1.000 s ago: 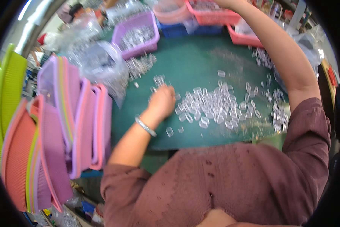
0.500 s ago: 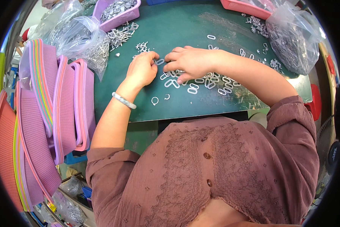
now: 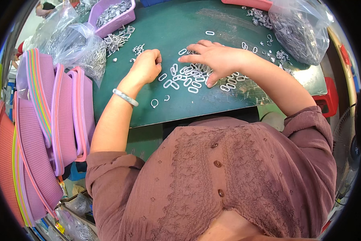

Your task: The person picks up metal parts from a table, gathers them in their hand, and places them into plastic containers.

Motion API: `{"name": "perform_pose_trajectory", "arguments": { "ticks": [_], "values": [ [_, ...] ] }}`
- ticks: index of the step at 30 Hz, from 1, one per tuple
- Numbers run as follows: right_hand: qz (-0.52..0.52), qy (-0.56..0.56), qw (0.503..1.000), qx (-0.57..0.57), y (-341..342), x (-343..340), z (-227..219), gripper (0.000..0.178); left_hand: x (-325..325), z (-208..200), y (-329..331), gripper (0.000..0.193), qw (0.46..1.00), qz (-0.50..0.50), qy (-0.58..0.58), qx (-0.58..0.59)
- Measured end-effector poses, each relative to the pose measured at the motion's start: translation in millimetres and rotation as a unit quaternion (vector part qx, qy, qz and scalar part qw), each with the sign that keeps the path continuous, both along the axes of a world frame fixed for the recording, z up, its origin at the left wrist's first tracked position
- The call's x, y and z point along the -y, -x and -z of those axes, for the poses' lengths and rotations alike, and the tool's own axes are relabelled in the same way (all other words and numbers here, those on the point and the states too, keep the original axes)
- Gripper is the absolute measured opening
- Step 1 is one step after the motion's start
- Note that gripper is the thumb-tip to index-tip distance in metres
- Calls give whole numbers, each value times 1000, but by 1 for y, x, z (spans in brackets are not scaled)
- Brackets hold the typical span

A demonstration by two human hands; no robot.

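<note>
From where I stand, twelve o'clock being the bench's [image 3: 228, 106] far side, the left hand [image 3: 146, 66] is curled, thumb close to the fingers; whether it pinches anything I can't tell. At its four o'clock lies a single flat, silver-grey oval link [image 3: 162, 77], and at its three the loose pile of silver-grey oval links [image 3: 194, 74]. The right hand [image 3: 218, 58] spreads over the pile, thumb at seven o'clock, fingers toward nine and ten. I'd judge each link light, stiff, smooth and hard to break, apt to slide; best pinched across its long sides, or tipped up by a rounded end.

Harder to make out: the contents of the clear plastic bag [image 3: 86, 44] at ten; the purple plastic basket [image 3: 114, 20] at eleven, cut off above; whatever the left palm hides; the links beneath the right hand; the dark mass inside the bulging clear bag [image 3: 297, 36] at two.
</note>
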State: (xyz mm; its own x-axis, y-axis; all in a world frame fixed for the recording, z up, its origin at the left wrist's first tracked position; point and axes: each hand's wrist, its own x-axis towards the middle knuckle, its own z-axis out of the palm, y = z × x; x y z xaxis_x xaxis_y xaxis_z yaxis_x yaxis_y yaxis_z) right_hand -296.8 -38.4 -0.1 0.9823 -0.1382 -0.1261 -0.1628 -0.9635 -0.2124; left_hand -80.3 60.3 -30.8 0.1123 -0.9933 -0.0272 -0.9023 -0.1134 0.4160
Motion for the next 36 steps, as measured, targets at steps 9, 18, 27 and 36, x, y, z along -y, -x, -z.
{"name": "perform_pose_trajectory", "arguments": {
  "ticks": [9,18,27,36],
  "values": [
    [5,-32,999,-36,0,-7,-4,59,-2,1,0,17,995,-58,-12,-80],
    [20,-70,997,-15,-1,-2,3,48,-6,-9,25,20,783,-194,-9,-591],
    [29,-68,997,20,-4,-2,14,48,-14,9,45,16,569,-159,-13,-807],
    [59,-38,997,45,-9,-10,8,48,-23,18,50,14,486,-167,17,-857]
  ]
}}
